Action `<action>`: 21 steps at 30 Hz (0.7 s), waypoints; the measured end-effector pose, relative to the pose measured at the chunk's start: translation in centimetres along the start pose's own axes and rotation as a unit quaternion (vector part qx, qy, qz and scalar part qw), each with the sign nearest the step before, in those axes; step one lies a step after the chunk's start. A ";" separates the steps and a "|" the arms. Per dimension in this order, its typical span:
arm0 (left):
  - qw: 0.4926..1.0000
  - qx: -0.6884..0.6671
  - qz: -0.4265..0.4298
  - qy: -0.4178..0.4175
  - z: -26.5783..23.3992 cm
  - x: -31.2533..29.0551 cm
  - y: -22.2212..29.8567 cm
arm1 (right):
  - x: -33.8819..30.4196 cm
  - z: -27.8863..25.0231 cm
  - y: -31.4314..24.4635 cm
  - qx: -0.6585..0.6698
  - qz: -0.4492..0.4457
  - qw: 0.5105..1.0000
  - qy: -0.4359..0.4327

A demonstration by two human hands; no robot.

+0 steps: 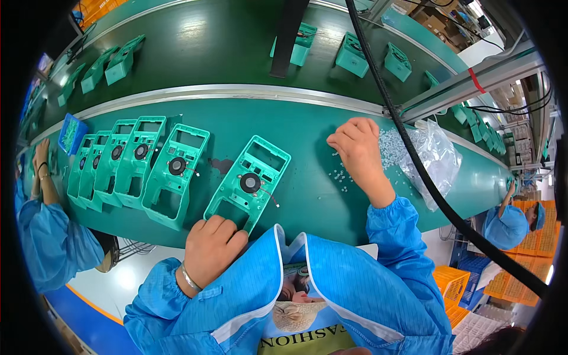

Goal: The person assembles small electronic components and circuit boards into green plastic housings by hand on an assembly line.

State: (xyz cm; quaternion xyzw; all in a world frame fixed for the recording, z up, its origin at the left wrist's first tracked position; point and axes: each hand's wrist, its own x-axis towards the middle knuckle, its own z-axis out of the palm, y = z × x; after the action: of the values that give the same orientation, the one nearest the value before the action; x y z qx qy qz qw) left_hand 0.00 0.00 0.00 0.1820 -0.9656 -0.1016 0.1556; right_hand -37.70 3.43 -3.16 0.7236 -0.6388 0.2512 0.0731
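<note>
In the head view, the left hand grips the near end of a green shell with a black fan, lying on the desk right of five similar shells, while the right hand, fingers bunched, contents impossible to tell, hovers beside scattered clear bits.

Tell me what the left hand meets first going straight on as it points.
The green plastic housing: the left hand appears to touch its near end. The round black fan lies roughly in line beyond; hand height is unclear.
</note>
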 end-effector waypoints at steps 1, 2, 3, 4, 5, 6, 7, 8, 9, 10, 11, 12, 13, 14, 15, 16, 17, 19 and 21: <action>1.000 -0.004 0.002 0.005 0.0 0.1 0.1 | -0.1 0.0 0.0 -0.011 0.005 1.000 0.008; 1.000 -0.009 0.004 0.010 0.1 0.2 0.2 | -0.2 0.0 0.1 -0.023 0.011 1.000 0.016; 1.000 -0.007 0.002 0.009 0.0 0.1 0.1 | -0.1 0.1 0.0 -0.021 0.010 1.000 0.017; 1.000 -0.010 0.001 0.010 -0.1 0.1 0.0 | 0.0 0.1 0.1 -0.024 0.016 0.999 0.016; 1.000 -0.013 0.000 0.011 -0.2 0.0 -0.1 | 0.0 0.2 0.1 -0.028 0.023 0.999 0.015; 1.000 -0.013 -0.002 0.011 -0.2 0.0 0.0 | 0.1 0.2 0.0 -0.027 0.022 0.999 0.014; 1.000 -0.013 -0.003 0.010 -0.2 0.0 0.0 | 0.1 0.1 -0.1 -0.023 0.025 0.999 0.015; 1.000 -0.013 -0.003 0.009 -0.2 0.0 0.0 | 0.2 0.0 -0.2 -0.019 0.028 0.999 0.016; 1.000 -0.013 -0.004 0.009 -0.2 0.0 0.0 | 0.2 -0.1 -0.3 -0.019 0.028 0.999 0.015; 1.000 -0.013 -0.004 0.009 -0.2 0.0 0.0 | 0.2 -0.2 -0.4 -0.022 0.029 0.999 0.019; 1.000 -0.013 -0.003 0.009 -0.2 0.0 0.0 | 0.3 -0.2 -0.4 -0.025 0.030 0.999 0.022; 1.000 -0.014 -0.004 0.009 -0.2 0.0 0.0 | 0.2 -0.2 -0.5 -0.025 0.029 0.999 0.021; 1.000 -0.013 -0.002 0.009 -0.1 0.0 -0.1 | 0.2 -0.2 -0.6 -0.027 0.027 0.999 0.025; 1.000 -0.012 0.000 0.009 -0.1 0.0 -0.1 | 0.2 -0.2 -0.6 -0.029 0.024 0.999 0.028; 1.000 -0.012 -0.001 0.010 -0.1 0.0 -0.1 | 0.3 -0.2 -0.7 -0.028 0.024 0.999 0.028; 1.000 -0.013 -0.002 0.012 -0.1 0.0 -0.1 | 0.4 -0.2 -0.8 -0.037 0.020 0.999 0.026; 1.000 -0.013 -0.003 0.014 -0.1 0.0 -0.1 | 0.5 -0.2 -0.8 -0.045 0.017 0.999 0.024; 1.000 -0.012 -0.004 0.016 -0.1 -0.1 0.0 | 0.6 -0.1 -0.8 -0.046 0.002 0.998 0.032; 1.000 -0.008 -0.011 0.016 -0.3 -0.1 0.0 | 0.8 0.1 -0.9 -0.042 -0.016 0.998 0.040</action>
State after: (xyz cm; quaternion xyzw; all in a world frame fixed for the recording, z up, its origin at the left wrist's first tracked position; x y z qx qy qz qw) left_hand 0.19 0.02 0.21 0.1929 -0.9600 -0.1086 0.1713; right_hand -36.77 2.84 -2.67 0.7194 -0.6335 0.2518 0.1329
